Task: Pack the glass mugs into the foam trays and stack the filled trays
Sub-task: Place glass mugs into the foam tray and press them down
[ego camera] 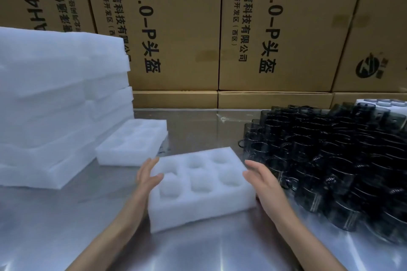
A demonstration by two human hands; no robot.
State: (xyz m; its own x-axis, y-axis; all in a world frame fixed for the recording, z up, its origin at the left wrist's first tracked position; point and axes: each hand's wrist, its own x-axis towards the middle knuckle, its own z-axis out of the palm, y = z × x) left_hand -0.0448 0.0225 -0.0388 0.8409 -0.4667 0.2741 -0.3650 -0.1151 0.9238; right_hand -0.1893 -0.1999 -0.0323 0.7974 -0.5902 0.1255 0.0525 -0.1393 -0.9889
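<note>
Six empty round pockets show in the white foam tray [199,185] lying flat on the shiny metal table [66,215] at lower centre of the frame. Flanking it, the left hand [146,177] touches its left edge and the right hand [263,180] its right edge, both with fingers spread flat, gripping nothing. Dark glass mugs [330,160] crowd the right side. Another empty tray [132,142] sits just behind, beside a tall foam stack [55,105] at left. Cardboard boxes [220,28] fill the top.
</note>
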